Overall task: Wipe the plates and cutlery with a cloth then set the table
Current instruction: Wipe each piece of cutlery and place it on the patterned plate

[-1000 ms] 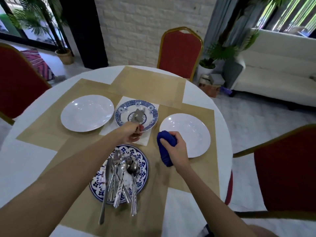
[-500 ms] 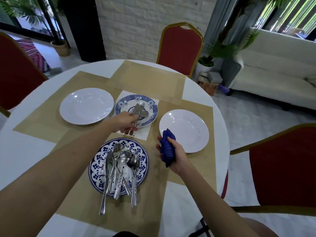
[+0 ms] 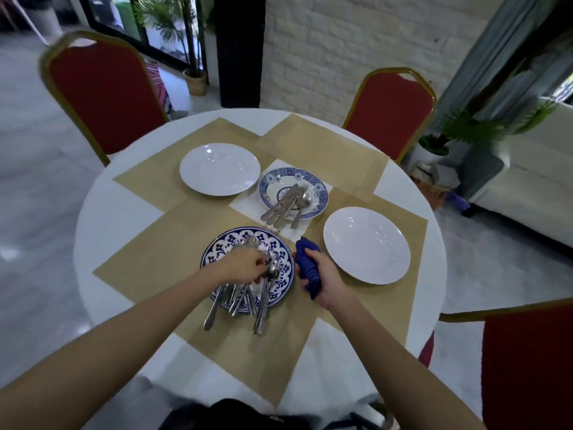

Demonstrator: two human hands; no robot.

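My left hand [image 3: 243, 267] reaches over the near blue-patterned plate [image 3: 283, 276] and its fingers curl onto a spoon [image 3: 273, 270] in the pile of cutlery [image 3: 235, 301] lying there. My right hand [image 3: 322, 276] grips a rolled blue cloth [image 3: 305, 265] just right of that plate. Further back, a smaller blue-patterned plate [image 3: 321, 195] holds several forks and spoons [image 3: 286, 203] on a white napkin. Two plain white plates sit on the tan placemats, one at the back left [image 3: 219, 169], one at the right [image 3: 366, 245].
The round white table [image 3: 102, 206] carries tan placemats [image 3: 161, 243]. Red chairs stand at the far left [image 3: 102, 94], far right [image 3: 390, 113] and near right [image 3: 527, 361]. A white sofa [image 3: 539, 181] and potted plants lie beyond the right side.
My left hand let go of the cutlery on the far patterned plate and drew back to the pile on the near plate. The camera view shifted; my right hand kept the cloth.
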